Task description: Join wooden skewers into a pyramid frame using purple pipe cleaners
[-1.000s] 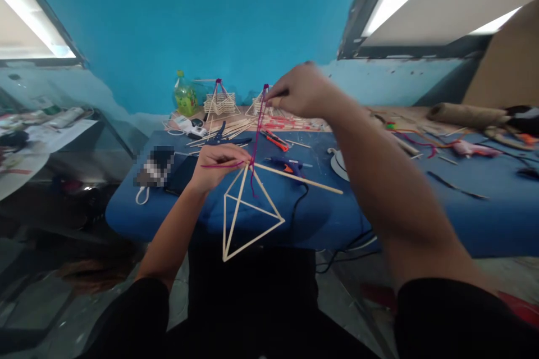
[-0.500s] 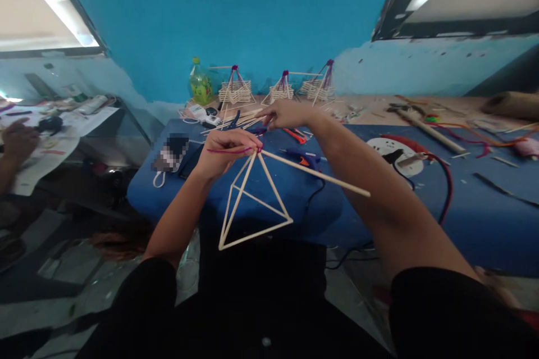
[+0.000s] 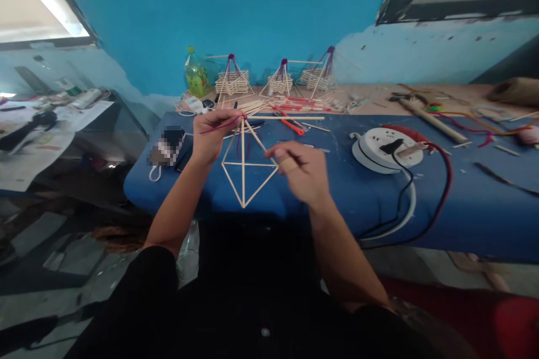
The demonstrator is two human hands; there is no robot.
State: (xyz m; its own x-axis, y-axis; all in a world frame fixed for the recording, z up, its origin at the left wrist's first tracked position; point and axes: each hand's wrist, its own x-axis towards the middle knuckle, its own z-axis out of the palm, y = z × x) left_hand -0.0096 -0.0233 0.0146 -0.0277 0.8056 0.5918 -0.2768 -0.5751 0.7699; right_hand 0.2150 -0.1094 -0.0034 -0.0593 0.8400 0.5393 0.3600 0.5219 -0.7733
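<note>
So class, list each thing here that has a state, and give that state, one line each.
Left hand: pinching the frame's top and yarn.
Right hand: beside the frame; grip unclear.
Stick frame: held up, unfinished.
Purple yarn: wound at the apex.
Cable reel: plugged in.

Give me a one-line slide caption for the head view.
Left hand pinches stick pyramid apex with purple yarn; right hand beside it, over blue table.

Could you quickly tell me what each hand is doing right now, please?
Left hand: closed, pinching the top of the stick pyramid frame and the purple yarn.
Right hand: blurred beside the frame; grip cannot be told.
</note>
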